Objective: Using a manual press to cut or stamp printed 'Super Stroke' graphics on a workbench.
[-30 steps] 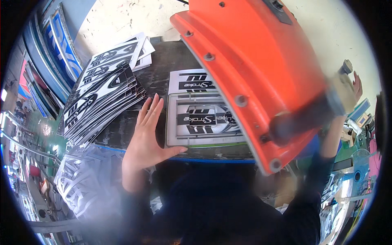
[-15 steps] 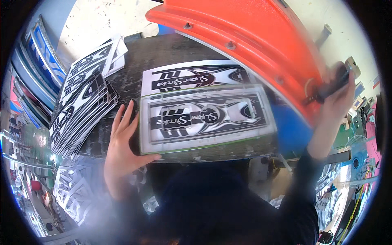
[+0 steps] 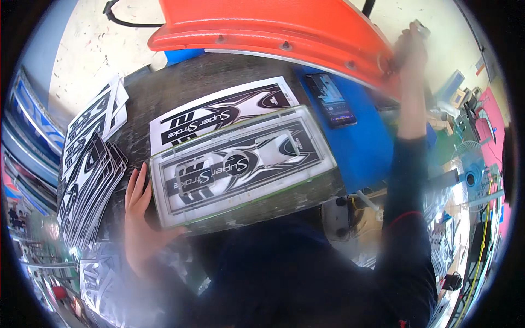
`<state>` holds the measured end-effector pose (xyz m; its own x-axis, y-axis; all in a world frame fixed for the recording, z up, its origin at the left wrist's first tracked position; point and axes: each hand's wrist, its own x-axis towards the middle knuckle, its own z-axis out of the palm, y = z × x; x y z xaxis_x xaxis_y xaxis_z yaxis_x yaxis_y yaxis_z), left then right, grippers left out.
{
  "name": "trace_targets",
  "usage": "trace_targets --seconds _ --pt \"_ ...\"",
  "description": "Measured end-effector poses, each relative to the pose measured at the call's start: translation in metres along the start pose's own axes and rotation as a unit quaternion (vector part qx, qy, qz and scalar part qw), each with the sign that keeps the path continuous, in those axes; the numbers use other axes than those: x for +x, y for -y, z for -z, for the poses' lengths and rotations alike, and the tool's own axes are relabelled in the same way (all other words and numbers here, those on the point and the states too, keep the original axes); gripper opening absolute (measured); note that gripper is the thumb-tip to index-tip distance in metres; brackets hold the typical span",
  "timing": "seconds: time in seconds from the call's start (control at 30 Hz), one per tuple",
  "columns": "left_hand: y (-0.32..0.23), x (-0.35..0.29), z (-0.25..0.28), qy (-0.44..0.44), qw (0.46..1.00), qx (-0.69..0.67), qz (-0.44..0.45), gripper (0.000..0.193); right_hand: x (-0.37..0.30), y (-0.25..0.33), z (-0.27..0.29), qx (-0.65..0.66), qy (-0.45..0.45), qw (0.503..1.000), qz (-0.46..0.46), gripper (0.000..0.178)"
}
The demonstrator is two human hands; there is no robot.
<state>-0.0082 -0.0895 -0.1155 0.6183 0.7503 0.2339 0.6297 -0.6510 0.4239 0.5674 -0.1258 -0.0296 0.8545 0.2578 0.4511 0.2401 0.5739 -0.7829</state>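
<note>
L hand (image 3: 136, 210) lies flat, fingers spread, lower left, touching the edge of the clear rectangular plastic plate (image 3: 240, 167) over a black-and-white printed decal sheet, frame centre. R hand (image 3: 410, 44), upper right, fist closed round the dark handle of the raised orange metal press lid (image 3: 273, 27).

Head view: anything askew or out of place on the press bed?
The printed sheet under the clear frame pokes out past its far edge, at a slight angle to it. A phone lies on the blue surface beneath the raised orange lid. Left hand rests flat at the frame's corner.
</note>
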Motion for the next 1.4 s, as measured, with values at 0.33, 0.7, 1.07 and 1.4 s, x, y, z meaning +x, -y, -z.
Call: trace_targets --seconds 0.33,0.7,1.07,1.4 --pt "0.004 -0.002 0.004 0.009 1.0 -0.007 0.001 0.099 -0.061 0.003 -0.001 -0.373 0.105 0.909 0.156 0.063" --pt "0.012 -0.001 0.014 -0.062 0.981 -0.177 -0.046 0.101 -0.271 0.042 -0.029 -0.294 0.567 0.746 0.188 0.059" --pt "0.01 0.025 0.034 -0.008 0.913 -0.403 -0.059 0.114 -0.268 0.03 -0.015 -0.26 0.507 0.815 0.104 0.055" --pt "0.002 0.052 0.004 0.026 0.994 -0.105 -0.006 0.033 -0.253 0.019 0.0 -0.085 0.419 0.904 -0.025 0.068"
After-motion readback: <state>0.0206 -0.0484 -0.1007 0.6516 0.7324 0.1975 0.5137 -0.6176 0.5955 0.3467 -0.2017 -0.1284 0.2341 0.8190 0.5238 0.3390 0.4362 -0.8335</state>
